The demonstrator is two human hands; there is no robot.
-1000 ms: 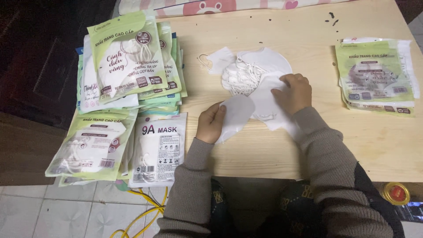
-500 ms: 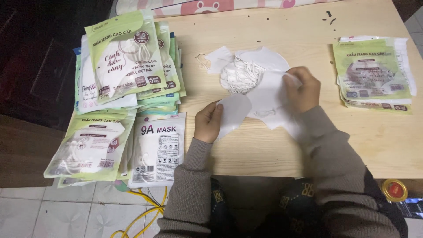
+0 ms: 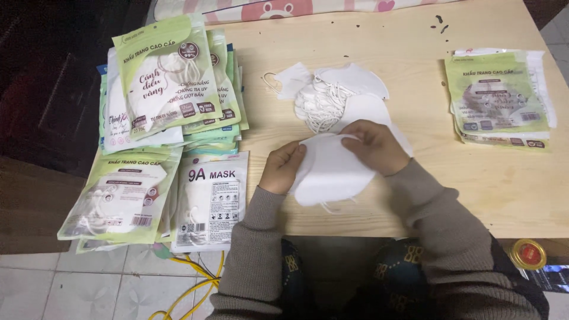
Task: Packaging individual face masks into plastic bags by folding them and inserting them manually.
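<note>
Both hands hold one white folded face mask (image 3: 329, 172) just above the near edge of the wooden table (image 3: 415, 47). My left hand (image 3: 283, 166) grips its left end. My right hand (image 3: 374, 145) pinches its upper right edge. Just behind the hands lies a loose pile of white masks (image 3: 349, 89) with tangled ear loops (image 3: 317, 106).
A tall, sliding heap of green and white mask packets (image 3: 166, 89) fills the table's left side, with more packets (image 3: 121, 198) and a white packet (image 3: 212, 198) hanging over the edge. A smaller stack of green packets (image 3: 498, 101) lies at right. Yellow cable (image 3: 195, 290) runs across the tiled floor.
The hands have lifted one mask off the pile and drawn it toward me. It now sits between both hands at the table's front edge.
</note>
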